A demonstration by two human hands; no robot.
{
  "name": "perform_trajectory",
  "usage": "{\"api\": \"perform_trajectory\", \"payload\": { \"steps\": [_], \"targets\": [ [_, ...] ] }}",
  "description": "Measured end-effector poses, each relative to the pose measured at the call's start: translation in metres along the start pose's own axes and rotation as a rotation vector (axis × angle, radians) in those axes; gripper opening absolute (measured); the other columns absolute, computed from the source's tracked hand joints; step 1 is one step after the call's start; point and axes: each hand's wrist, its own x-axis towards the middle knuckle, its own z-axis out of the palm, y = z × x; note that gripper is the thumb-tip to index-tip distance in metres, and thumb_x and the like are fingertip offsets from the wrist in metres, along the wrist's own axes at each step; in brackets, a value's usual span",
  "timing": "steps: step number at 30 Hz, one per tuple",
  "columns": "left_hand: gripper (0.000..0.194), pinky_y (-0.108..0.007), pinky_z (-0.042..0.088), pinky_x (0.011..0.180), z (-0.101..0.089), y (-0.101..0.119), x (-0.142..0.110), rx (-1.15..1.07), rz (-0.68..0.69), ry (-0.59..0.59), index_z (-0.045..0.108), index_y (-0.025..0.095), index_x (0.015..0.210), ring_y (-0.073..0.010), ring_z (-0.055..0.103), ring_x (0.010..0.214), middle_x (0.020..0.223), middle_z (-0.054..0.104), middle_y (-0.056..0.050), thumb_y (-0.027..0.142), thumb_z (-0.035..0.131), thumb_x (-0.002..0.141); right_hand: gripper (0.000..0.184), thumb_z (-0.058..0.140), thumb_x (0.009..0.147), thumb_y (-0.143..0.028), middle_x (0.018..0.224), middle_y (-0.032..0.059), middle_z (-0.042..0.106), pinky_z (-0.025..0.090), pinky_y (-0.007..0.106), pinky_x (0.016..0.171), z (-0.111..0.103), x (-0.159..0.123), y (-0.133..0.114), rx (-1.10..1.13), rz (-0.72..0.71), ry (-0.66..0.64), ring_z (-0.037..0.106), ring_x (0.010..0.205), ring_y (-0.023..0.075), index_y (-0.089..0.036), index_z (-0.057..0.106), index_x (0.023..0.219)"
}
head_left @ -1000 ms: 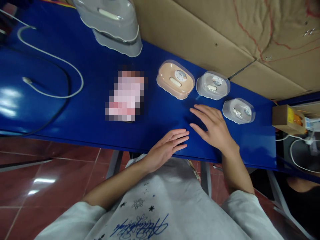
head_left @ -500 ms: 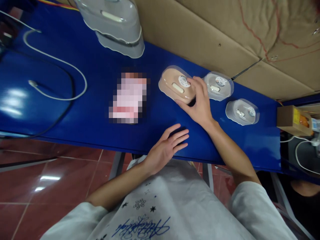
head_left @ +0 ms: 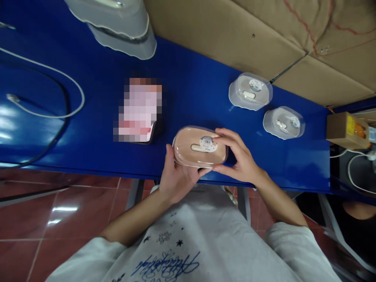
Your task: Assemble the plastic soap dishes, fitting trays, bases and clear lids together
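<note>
A peach-coloured oval box with a clear lid (head_left: 197,145) is held over the near edge of the blue table (head_left: 194,90). My left hand (head_left: 176,178) grips it from below at its left end. My right hand (head_left: 238,160) wraps its right end, thumb underneath and fingers on the lid by a round sticker. Both hands are closed on the box.
Two smaller clear-lidded white boxes (head_left: 250,91) (head_left: 283,122) lie at the table's back right. A blurred pink item (head_left: 138,110) lies left of the hands. Stacked clear lids (head_left: 114,21) sit at the back left, a white cable (head_left: 44,70) at the left, a cardboard box (head_left: 346,129) at the right.
My right hand took the peach box from the back of the table and brought it to the near edge. My left hand rose from the table and took hold of its left end.
</note>
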Motion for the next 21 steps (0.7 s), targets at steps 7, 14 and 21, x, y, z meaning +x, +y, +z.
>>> {"api": "perform_trajectory", "payload": {
  "steps": [7,14,21],
  "targets": [
    [0.067,-0.054,0.04,0.13,0.001,0.003,-0.002,-0.027,0.022,0.027,0.053,0.037,0.161,-0.0337,0.041,0.162,0.158,0.065,-0.002,0.074,0.046,0.105,0.088,0.074,0.094,-0.068,0.166,0.0192,0.05,0.045,0.06,0.126,-0.002,0.01,-0.007,-0.105,-0.076,-0.047,0.048,0.157,0.0355,-0.027,0.04,0.164],
    [0.059,-0.054,0.049,0.123,0.014,0.046,0.011,-0.007,-0.142,0.112,0.064,0.03,0.152,-0.034,0.052,0.155,0.143,0.076,-0.003,0.064,0.043,0.109,0.072,0.065,0.102,-0.061,0.158,0.0173,0.059,0.05,0.054,0.124,-0.008,0.033,0.0,-0.062,-0.157,0.06,0.055,0.151,0.0314,-0.022,0.046,0.159],
    [0.051,-0.047,0.048,0.126,-0.004,0.032,-0.011,-0.035,-0.204,0.171,0.074,0.037,0.139,-0.0296,0.056,0.152,0.138,0.079,0.002,0.066,0.049,0.106,0.07,0.063,0.102,-0.062,0.163,0.0154,0.054,0.048,0.058,0.126,-0.017,0.044,0.024,-0.085,-0.025,0.027,0.052,0.153,0.0358,-0.025,0.048,0.159]
  ]
}}
